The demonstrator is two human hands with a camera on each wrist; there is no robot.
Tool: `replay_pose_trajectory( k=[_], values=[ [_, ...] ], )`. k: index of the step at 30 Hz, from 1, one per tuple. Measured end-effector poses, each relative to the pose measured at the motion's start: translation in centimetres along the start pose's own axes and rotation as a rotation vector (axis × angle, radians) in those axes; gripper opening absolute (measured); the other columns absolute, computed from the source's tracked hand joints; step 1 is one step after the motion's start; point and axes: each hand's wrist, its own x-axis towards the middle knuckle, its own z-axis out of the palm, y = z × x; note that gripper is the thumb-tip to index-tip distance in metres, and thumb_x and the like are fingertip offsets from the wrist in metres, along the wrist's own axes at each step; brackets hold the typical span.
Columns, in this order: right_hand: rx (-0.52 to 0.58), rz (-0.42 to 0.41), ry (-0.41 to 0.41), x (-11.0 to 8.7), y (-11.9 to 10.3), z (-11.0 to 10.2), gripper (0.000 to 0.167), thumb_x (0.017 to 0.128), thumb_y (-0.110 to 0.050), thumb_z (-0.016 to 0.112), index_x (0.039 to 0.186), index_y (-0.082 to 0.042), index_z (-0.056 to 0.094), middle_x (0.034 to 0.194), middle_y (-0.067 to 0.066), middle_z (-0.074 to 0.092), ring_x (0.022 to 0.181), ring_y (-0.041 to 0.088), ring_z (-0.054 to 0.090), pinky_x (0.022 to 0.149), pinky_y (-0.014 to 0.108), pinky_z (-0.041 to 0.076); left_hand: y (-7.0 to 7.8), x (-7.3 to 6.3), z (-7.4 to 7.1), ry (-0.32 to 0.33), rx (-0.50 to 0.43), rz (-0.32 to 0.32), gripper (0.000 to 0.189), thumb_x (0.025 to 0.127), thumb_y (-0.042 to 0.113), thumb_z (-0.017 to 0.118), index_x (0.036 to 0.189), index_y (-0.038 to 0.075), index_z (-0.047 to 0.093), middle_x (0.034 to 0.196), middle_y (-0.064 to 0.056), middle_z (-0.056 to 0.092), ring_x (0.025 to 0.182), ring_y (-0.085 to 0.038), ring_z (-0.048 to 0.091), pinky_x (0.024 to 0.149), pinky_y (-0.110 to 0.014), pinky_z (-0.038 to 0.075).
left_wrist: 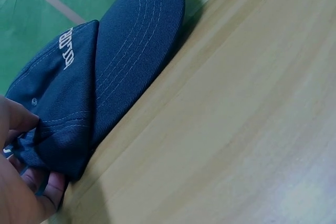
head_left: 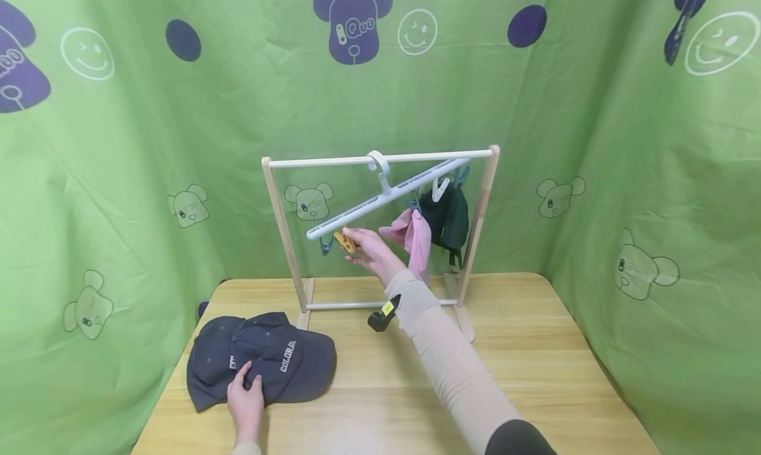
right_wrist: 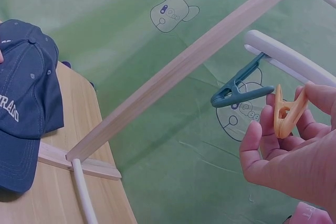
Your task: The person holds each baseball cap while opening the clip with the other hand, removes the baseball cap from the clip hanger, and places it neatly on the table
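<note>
A dark blue baseball cap [head_left: 309, 362] with white lettering lies on the left of the table. My left hand [head_left: 246, 402] grips its near edge; in the left wrist view the fingers curl under the cap fabric [left_wrist: 63, 108]. My right hand [head_left: 374, 253] pinches a yellow clothes peg [head_left: 345, 242] between thumb and fingers, under the low left end of a pale blue hanger [head_left: 357, 212]. A teal peg [right_wrist: 236, 90] hangs beside it at that end. The hanger tilts down to the left on the rack's top bar.
A wooden rack [head_left: 284, 237] with a white top bar stands at the back of the table [head_left: 535, 376]. From the hanger's right half hang pink cloth [head_left: 416, 237], a dark green cloth item [head_left: 450, 220] and a white peg [head_left: 440, 189]. Green curtains [head_left: 642, 144] surround the table.
</note>
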Motion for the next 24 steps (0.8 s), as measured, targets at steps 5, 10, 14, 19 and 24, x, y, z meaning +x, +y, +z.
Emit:
replay_pose_trajectory(
  k=[5,10,14,19,24],
  values=[
    [-0.008,0.003,-0.004,0.0,0.0,-0.1,0.037,0.100,-0.024,0.052,0.131,-0.005,0.051,0.094,0.001,0.060,0.085,0.013,0.055,0.072,0.025,0.047,-0.1,-0.2,0.1,0.009,-0.007,0.003,0.039,0.086,-0.003,0.058,0.125,-0.008,0.058,0.124,-0.040,0.051,0.121,-0.054,0.043,0.107,-0.060,0.032],
    [-0.012,0.005,0.000,0.1,0.1,-0.1,0.036,0.100,-0.025,0.052,0.130,-0.005,0.052,0.095,0.001,0.060,0.082,0.012,0.056,0.073,0.025,0.047,-0.1,-0.3,0.2,0.028,-0.016,0.009,0.038,0.086,-0.004,0.058,0.123,-0.009,0.059,0.122,-0.040,0.051,0.119,-0.053,0.044,0.106,-0.059,0.032],
    [-0.011,0.003,0.004,0.2,0.2,-0.1,0.032,0.100,-0.025,0.053,0.125,-0.006,0.054,0.097,0.002,0.060,0.080,0.011,0.056,0.073,0.026,0.047,0.1,-0.4,0.1,0.042,-0.030,0.000,0.037,0.086,-0.005,0.058,0.122,-0.010,0.059,0.121,-0.040,0.051,0.119,-0.052,0.043,0.106,-0.059,0.032],
    [-0.009,0.002,0.007,0.2,0.2,-0.2,0.029,0.100,-0.025,0.053,0.122,-0.007,0.055,0.095,0.002,0.060,0.080,0.011,0.056,0.073,0.026,0.047,0.4,-0.3,0.0,0.052,-0.054,-0.001,0.036,0.086,-0.005,0.056,0.122,-0.010,0.059,0.123,-0.038,0.049,0.121,-0.051,0.042,0.107,-0.060,0.031],
    [-0.010,0.002,0.003,0.2,0.2,-0.2,0.030,0.100,-0.026,0.053,0.123,-0.007,0.055,0.091,-0.001,0.060,0.080,0.011,0.056,0.072,0.025,0.047,1.1,-0.3,-0.1,0.116,-0.074,0.034,0.034,0.085,-0.006,0.056,0.118,-0.008,0.062,0.119,-0.034,0.050,0.111,-0.043,0.046,0.094,-0.046,0.040]
  ],
)
